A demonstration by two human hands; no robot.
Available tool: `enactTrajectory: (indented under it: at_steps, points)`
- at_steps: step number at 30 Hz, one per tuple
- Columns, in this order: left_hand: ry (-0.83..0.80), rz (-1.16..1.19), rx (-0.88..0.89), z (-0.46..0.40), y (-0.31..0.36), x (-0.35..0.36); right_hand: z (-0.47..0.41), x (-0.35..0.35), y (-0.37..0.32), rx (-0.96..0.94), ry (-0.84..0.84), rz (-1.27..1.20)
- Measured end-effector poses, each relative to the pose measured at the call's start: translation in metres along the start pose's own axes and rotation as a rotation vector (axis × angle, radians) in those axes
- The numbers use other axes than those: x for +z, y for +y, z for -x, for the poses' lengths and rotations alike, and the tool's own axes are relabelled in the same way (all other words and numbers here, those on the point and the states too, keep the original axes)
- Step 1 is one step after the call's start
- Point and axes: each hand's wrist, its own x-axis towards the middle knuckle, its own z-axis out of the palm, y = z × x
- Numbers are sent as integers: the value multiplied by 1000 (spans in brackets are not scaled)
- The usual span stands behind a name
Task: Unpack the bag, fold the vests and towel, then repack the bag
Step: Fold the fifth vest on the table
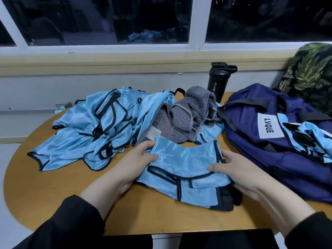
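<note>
Both hands grasp folded vest (186, 169) on table (53, 186): left hand (133, 162), right hand (239, 169). Vest pile (97, 126), towel (186, 115), bag (265, 133) behind.

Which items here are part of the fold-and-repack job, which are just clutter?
Job:
vest being folded, held by left hand and right hand
vest pile
grey towel
navy bag

Lying about:
black bottle
leaf-print cushion
</note>
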Motion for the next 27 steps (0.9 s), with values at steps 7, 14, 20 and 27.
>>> enactTrajectory:
  at_steps: [7, 14, 20, 27]
  points:
    - [104, -318, 224, -9, 27, 21, 5, 15, 2, 25, 10, -158]
    - [-354, -962, 440, 23, 19, 106, 2, 34, 10, 70, 6, -469]
    - [181, -217, 527, 8, 4, 70, -5, 37, 14, -13, 119, -454]
    - [-139, 386, -170, -12, 9, 49, 1, 39, 0, -76, 24, -429]
